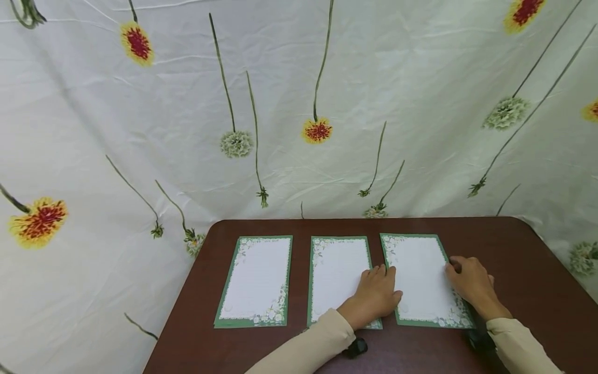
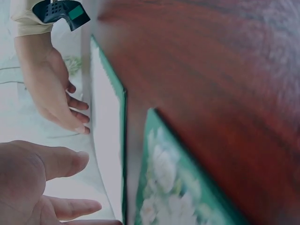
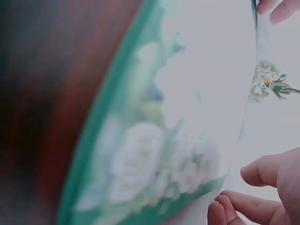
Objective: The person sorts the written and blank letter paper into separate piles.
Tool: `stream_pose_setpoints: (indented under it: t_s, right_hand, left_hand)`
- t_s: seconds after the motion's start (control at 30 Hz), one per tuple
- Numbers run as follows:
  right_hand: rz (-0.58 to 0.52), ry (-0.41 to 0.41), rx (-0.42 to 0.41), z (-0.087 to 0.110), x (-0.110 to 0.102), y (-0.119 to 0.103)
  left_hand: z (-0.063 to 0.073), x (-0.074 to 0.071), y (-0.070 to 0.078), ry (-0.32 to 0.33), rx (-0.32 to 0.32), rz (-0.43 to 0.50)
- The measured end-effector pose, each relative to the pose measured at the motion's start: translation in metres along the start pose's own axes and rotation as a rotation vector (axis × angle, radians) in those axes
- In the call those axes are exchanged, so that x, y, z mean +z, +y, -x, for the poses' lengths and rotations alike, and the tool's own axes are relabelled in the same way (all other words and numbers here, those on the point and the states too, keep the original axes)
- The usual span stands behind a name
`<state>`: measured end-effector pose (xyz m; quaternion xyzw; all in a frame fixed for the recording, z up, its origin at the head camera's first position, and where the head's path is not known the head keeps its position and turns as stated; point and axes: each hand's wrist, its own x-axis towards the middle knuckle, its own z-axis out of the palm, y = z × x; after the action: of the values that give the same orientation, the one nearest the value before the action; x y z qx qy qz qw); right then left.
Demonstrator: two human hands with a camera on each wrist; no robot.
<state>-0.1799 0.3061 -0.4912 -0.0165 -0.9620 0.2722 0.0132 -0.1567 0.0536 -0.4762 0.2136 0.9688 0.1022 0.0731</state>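
Three portrait stacks of white paper with green floral borders lie in a row: the left stack (image 1: 257, 280), the middle stack (image 1: 334, 270) and the right stack (image 1: 416, 275). My left hand (image 1: 376, 293) reaches over the middle stack's right side, fingertips at the left edge of the right stack. On the opposite side, my right hand (image 1: 474, 283) has its fingertips at that stack's right edge. In the left wrist view, the left thumb (image 2: 65, 161) stands apart from the fingers. The right wrist view shows the right thumb (image 3: 260, 171) and fingers spread beside the paper's corner.
The stacks lie on a dark reddish-brown table (image 1: 187, 332) with rounded far corners. Behind it hangs a white cloth (image 1: 280, 93) printed with flowers. A black device (image 1: 356, 347) sits by the left sleeve, another (image 1: 481, 340) by the right wrist.
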Motion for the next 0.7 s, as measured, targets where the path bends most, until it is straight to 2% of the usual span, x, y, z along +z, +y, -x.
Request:
stream_pose_setpoints:
  t_s: [0.27,0.53,0.7]
  right_hand:
    - [-0.001,0.058,-0.059,-0.001,-0.002,-0.024]
    - [-0.004,0.047,-0.117,-0.009,0.010,-0.070]
    - [0.004,0.041,-0.174,-0.012,0.023,-0.093]
  left_hand:
    - [0.006,-0.013,-0.024,0.029,0.002,0.088]
    - [0.016,-0.025,-0.062,0.093,-0.058,0.131]
    - [0.025,-0.030,-0.089,0.120,-0.125,0.163]
